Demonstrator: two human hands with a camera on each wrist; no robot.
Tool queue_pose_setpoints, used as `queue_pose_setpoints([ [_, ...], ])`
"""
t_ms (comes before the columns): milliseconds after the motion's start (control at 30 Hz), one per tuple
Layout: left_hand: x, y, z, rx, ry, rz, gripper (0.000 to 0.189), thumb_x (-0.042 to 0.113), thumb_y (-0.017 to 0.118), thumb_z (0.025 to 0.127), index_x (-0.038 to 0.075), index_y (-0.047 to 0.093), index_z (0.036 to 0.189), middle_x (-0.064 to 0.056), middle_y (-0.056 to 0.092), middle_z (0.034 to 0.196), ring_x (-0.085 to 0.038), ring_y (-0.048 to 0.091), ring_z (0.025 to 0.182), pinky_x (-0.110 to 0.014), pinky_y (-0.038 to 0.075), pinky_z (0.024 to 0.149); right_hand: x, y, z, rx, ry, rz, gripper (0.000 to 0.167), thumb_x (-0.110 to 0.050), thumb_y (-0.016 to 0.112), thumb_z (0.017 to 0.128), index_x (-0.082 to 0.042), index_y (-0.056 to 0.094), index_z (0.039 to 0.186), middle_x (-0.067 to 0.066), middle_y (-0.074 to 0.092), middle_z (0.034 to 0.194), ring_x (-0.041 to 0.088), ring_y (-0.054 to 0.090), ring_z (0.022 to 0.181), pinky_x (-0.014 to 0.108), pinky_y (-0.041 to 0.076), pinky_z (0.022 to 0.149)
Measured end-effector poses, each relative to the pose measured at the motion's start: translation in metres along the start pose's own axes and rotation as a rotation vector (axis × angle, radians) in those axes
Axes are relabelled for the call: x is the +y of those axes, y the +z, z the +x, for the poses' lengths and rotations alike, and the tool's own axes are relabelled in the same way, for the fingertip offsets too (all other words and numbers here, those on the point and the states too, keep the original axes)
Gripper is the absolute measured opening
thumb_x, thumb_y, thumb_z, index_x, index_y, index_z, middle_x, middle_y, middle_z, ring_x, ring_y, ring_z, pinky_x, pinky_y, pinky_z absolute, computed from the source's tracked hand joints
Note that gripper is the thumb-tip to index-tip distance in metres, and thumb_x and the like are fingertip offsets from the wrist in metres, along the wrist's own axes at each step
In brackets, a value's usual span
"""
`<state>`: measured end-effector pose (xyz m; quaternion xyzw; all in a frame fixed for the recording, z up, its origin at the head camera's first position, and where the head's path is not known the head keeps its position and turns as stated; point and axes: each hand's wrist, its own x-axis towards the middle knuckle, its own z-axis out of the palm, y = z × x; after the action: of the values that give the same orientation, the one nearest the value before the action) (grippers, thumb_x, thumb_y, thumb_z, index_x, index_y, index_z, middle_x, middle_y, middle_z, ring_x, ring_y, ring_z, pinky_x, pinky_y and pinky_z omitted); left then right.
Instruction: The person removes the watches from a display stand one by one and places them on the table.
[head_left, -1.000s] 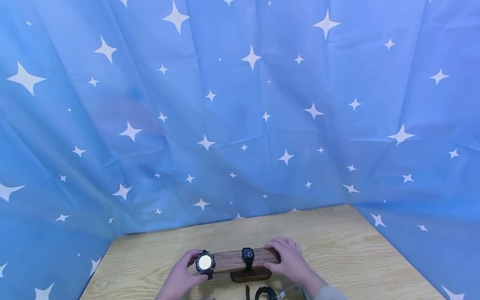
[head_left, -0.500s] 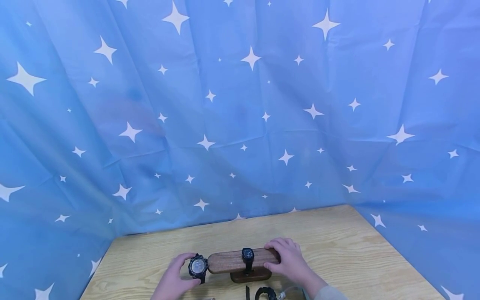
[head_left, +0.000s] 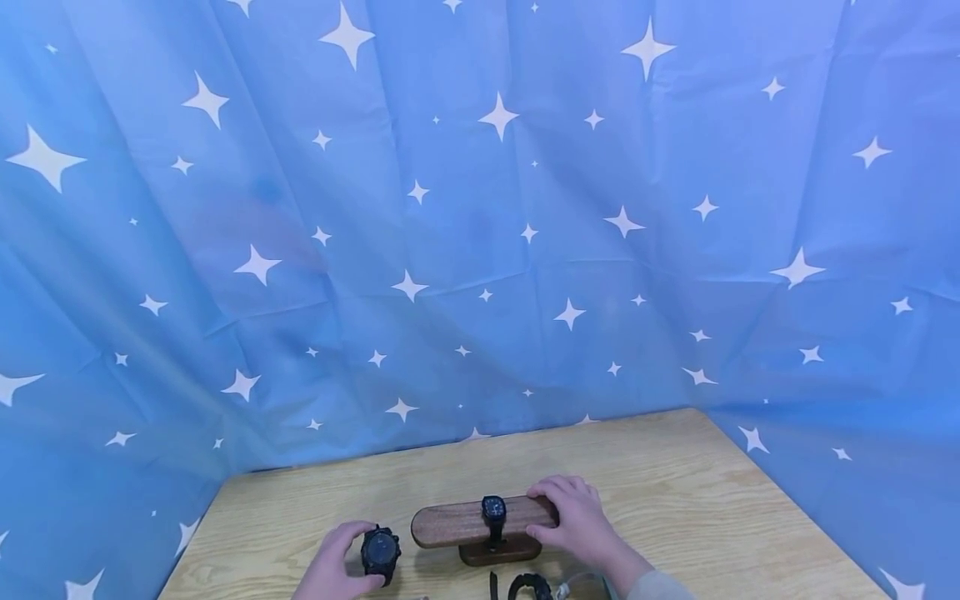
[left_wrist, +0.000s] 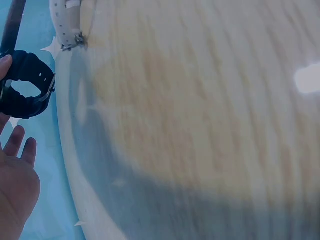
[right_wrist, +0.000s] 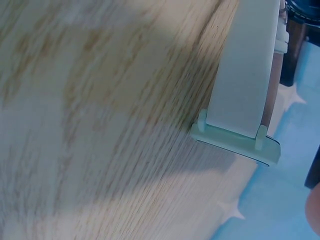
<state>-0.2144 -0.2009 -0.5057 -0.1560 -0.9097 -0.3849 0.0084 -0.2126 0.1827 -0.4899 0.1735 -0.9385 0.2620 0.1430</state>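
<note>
Left hand (head_left: 332, 565) round black watch (head_left: 380, 552), right hand (head_left: 576, 518) round stand (head_left: 448, 526)

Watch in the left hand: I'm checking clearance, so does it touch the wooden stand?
Apart. In the head view, a strip of tabletop shows between the held watch and the wooden stand.

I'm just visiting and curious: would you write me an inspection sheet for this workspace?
Surface: light wooden table with visible grain.
Job's things: round black watch, apart from the wooden stand; squarish black watch on the stand.
Clutter: black looped strap in front of the stand; pale, green-ended piece, unidentified.
Hands: left hand grips the round black watch; right hand grips the stand's right end.
Cables: thin pale curve near the looped strap; cannot tell if it is cable.
Surroundings: blue drape with white stars behind and beside the table.
</note>
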Motion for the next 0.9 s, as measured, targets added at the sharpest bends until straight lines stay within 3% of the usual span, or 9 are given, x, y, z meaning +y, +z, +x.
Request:
queue_pose_setpoints([
  [167,-0.007,-0.002,-0.004,-0.055,0.014,0.014,0.061,0.029,0.082,0.066,0.007,0.057,0.117,-0.013,0.054,0.119,-0.039,0.046,0.108,-0.049,0.042,0.084,-0.001,0.001,0.000,0.010,-0.008,-0.004,0.040,-0.043,0.075,0.074,-0.024,0.063,0.107,-0.008,0.057,0.112,0.022,0.045,0.104,0.050,0.033,0.084],
  [233,-0.010,-0.002,-0.005,-0.068,0.055,0.018,0.059,0.029,0.081,0.068,0.006,0.057,0.116,-0.013,0.055,0.117,-0.037,0.047,0.106,-0.050,0.040,0.084,-0.001,0.001,0.000,0.018,-0.013,-0.002,0.040,-0.041,0.076,0.074,-0.023,0.063,0.107,-0.008,0.057,0.112,0.022,0.045,0.103,0.050,0.033,0.084],
  [333,-0.016,-0.001,-0.005,-0.058,0.175,0.052,0.057,0.029,0.081,0.070,0.004,0.057,0.114,-0.012,0.057,0.113,-0.030,0.050,0.104,-0.050,0.038,0.083,-0.002,0.001,-0.001,0.032,-0.022,-0.002,0.041,-0.039,0.077,0.073,-0.021,0.063,0.107,-0.008,0.058,0.112,0.022,0.046,0.103,0.050,0.032,0.085],
  [500,-0.027,0.003,-0.004,0.009,0.350,0.129,0.054,0.033,0.081,0.071,0.005,0.059,0.111,-0.006,0.060,0.107,-0.017,0.052,0.102,-0.047,0.039,0.080,-0.002,0.002,-0.001,0.041,-0.024,-0.009,0.040,-0.038,0.078,0.072,-0.022,0.063,0.106,-0.009,0.058,0.111,0.020,0.046,0.102,0.049,0.032,0.086],
  [700,-0.040,0.007,-0.006,0.160,0.527,0.182,0.057,0.033,0.085,0.062,0.006,0.060,0.106,0.000,0.061,0.101,-0.014,0.054,0.095,-0.037,0.041,0.074,-0.003,0.001,0.000,0.032,-0.019,-0.003,0.041,-0.038,0.077,0.072,-0.021,0.064,0.106,-0.007,0.058,0.112,0.022,0.046,0.103,0.051,0.032,0.087],
  [900,-0.044,0.010,-0.010,0.185,0.528,0.129,0.061,0.034,0.086,0.056,0.007,0.060,0.105,0.005,0.059,0.101,-0.007,0.053,0.094,-0.036,0.040,0.072,-0.005,-0.002,-0.001,0.020,-0.010,0.001,0.041,-0.038,0.077,0.073,-0.020,0.064,0.107,-0.007,0.058,0.112,0.022,0.046,0.103,0.051,0.032,0.086],
])
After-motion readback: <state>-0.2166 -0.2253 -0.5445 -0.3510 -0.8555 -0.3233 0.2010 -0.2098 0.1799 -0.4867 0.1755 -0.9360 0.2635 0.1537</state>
